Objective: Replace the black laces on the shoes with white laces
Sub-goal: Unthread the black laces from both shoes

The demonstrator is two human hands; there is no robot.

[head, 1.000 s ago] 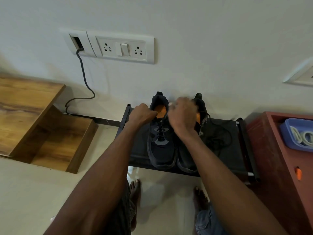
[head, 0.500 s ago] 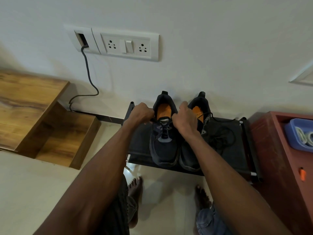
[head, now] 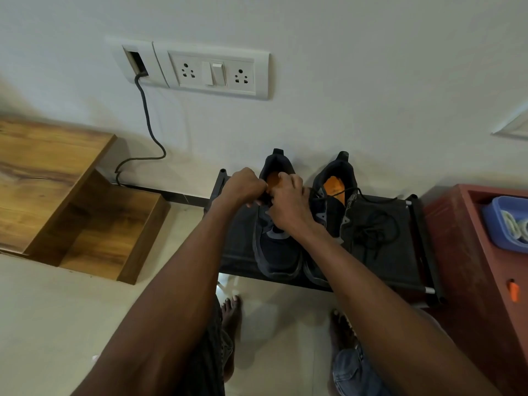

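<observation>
Two black mesh sneakers with orange insoles stand side by side on a black fabric shoe rack (head: 400, 270). Left hand (head: 241, 185) and right hand (head: 288, 204) meet over the left sneaker (head: 275, 252), fingers curled at its tongue; what they pinch cannot be told. A loose black lace (head: 374, 228) lies coiled beside the right sneaker (head: 334, 195). White laces (head: 511, 225) sit in a blue plastic tray (head: 494, 224).

Soft, even indoor light, faint shadows on the wall (head: 371, 67), wide-angle bending at blurred edges.
</observation>
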